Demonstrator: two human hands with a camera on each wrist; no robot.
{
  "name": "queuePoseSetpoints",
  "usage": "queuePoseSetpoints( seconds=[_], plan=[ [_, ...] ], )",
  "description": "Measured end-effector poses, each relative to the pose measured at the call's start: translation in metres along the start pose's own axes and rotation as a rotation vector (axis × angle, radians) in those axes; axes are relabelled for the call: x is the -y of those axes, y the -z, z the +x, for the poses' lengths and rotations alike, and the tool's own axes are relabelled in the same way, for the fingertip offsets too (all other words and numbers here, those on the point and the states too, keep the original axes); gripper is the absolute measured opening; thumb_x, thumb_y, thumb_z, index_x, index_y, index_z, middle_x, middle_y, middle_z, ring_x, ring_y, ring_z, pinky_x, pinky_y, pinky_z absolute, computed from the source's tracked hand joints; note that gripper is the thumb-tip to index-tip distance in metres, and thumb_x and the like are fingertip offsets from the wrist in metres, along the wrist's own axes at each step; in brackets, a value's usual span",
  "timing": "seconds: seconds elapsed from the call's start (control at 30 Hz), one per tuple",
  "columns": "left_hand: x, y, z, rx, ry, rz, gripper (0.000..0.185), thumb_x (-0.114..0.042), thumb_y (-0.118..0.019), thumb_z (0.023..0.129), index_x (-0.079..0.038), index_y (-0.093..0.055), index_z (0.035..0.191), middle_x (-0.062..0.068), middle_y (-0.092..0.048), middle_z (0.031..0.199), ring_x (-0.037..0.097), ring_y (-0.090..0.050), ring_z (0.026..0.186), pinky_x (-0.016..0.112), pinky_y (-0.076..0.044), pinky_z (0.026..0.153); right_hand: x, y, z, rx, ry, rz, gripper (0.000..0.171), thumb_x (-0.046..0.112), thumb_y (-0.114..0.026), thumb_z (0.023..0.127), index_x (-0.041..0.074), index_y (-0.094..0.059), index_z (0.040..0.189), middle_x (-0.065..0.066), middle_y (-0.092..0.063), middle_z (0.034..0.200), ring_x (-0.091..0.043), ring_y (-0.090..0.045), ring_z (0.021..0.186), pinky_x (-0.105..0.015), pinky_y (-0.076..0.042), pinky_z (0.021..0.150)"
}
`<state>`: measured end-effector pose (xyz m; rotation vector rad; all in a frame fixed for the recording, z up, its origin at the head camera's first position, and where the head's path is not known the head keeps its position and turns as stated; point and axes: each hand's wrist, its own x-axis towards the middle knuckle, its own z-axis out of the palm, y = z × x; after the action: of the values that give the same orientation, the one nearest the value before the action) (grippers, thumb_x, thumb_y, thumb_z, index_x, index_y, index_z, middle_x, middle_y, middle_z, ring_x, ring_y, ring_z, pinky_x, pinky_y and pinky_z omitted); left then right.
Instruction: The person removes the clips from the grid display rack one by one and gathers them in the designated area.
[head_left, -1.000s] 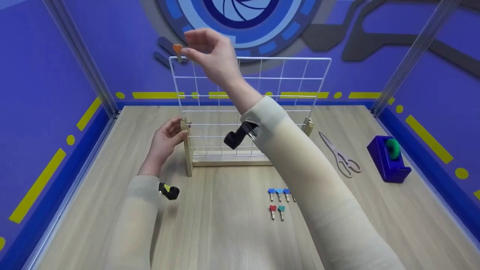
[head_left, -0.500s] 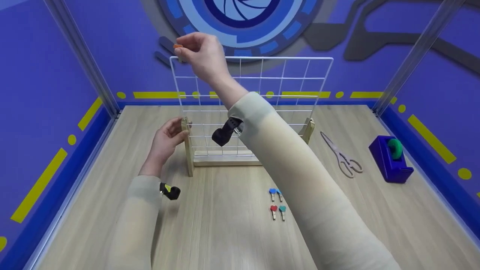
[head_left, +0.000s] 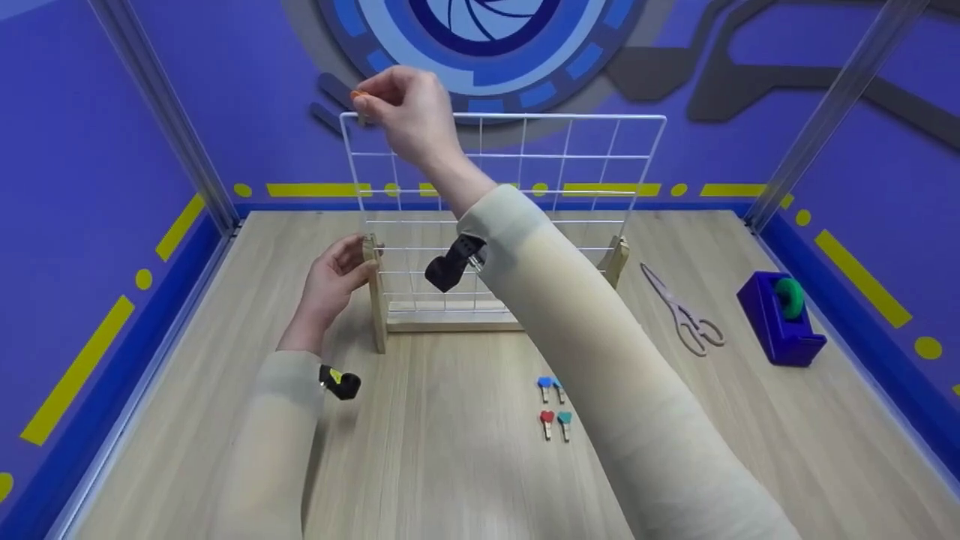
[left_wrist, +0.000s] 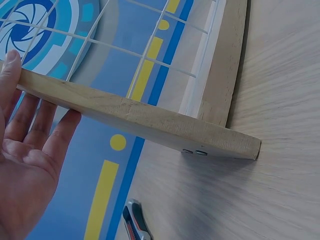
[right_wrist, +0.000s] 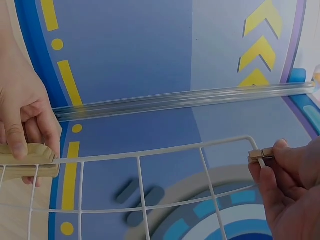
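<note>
A white wire grid (head_left: 525, 195) stands upright in a wooden base (head_left: 450, 319) on the table. My right hand (head_left: 409, 109) is raised at the grid's top left corner and pinches a small wooden clothespin (right_wrist: 261, 155) with an orange head (head_left: 358, 95) against the top wire (right_wrist: 165, 150). My left hand (head_left: 334, 277) holds the top of the grid's left wooden post (head_left: 371, 251), thumb on one side and fingers (left_wrist: 47, 117) on the other (right_wrist: 22, 135). Several small clothespins (head_left: 553, 405) with blue, red and teal heads lie on the table in front of the stand.
Scissors (head_left: 682, 311) lie right of the grid. A blue tape dispenser (head_left: 780, 319) with a green roll sits near the right wall. Purple walls with clear corner posts enclose the wooden table (head_left: 450, 465).
My right hand has dropped slightly and its fingers have closed on the orange-headed clothespin at the grid's top left corner. The left hand has stayed on the post.
</note>
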<state>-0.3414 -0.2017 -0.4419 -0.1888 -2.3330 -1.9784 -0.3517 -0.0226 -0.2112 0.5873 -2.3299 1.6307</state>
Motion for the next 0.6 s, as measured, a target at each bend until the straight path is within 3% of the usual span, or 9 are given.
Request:
queuePoseSetpoints(
  seconds=[0.3,0.5,0.6],
  plan=[
    [0.001,0.000,0.002,0.012,-0.023,-0.021,0.051,-0.013,-0.066,0.101,-0.009,-0.049,0.149,0.014,-0.061,0.147,0.008,-0.063,0.119,0.017,-0.057,0.094,-0.005,0.002,0.001,-0.027,0.032,0.102,0.014,0.017,-0.068,0.098,0.006,-0.074,0.106,-0.005,-0.076,0.105,-0.009,-0.069,0.089,-0.017,-0.056,0.080],
    [0.001,-0.001,0.002,0.009,-0.024,-0.033,0.050,-0.011,-0.066,0.101,-0.009,-0.050,0.148,0.015,-0.061,0.146,0.007,-0.063,0.119,0.017,-0.057,0.093,-0.010,0.006,0.001,-0.002,0.060,0.243,0.017,0.014,-0.067,0.099,0.004,-0.072,0.112,-0.008,-0.075,0.107,-0.012,-0.072,0.094,-0.024,-0.060,0.087],
    [0.000,-0.002,0.002,0.004,-0.024,-0.031,0.050,-0.012,-0.066,0.101,-0.010,-0.050,0.148,0.015,-0.060,0.147,0.007,-0.063,0.120,0.017,-0.056,0.094,-0.014,0.012,-0.002,0.010,0.126,0.275,0.022,0.012,-0.068,0.099,0.002,-0.070,0.118,-0.010,-0.075,0.109,-0.015,-0.072,0.095,-0.027,-0.062,0.086]
  ],
)
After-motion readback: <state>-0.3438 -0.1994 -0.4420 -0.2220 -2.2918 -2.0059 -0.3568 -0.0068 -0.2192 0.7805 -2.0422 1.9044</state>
